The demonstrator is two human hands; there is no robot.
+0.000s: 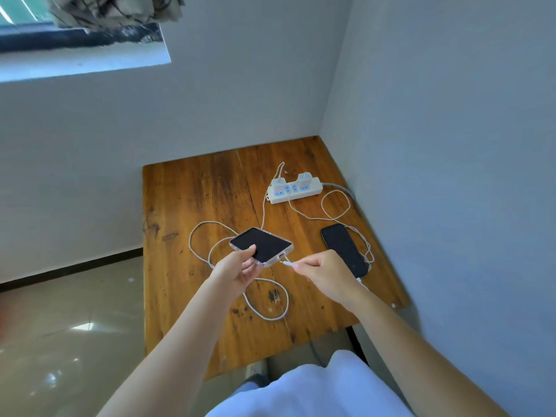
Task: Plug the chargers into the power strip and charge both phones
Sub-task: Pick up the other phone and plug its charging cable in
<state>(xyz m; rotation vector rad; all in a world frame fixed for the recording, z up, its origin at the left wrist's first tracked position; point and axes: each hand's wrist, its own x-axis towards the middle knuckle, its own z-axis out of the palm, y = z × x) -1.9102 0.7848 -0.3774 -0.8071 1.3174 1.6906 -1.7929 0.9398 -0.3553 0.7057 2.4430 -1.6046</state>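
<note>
My left hand (237, 270) holds a phone in a clear case (264, 243) above the wooden table (186, 206), screen up and dark. My right hand (323, 272) pinches the plug end of a white cable (287, 263), its tip a short gap from the phone's bottom port. That cable loops over the table (270, 311) toward the white power strip (296, 191), where two white chargers (304, 179) sit plugged in. A second black phone (344, 249) lies flat at the right, with another white cable (337, 219) running to its near end.
The table stands in a corner, with walls close behind and on the right (451, 176). The strip's own cord (340, 186) runs off toward the right wall. Tiled floor (69, 326) lies to the left, and a window sill (90, 64) is high on the left.
</note>
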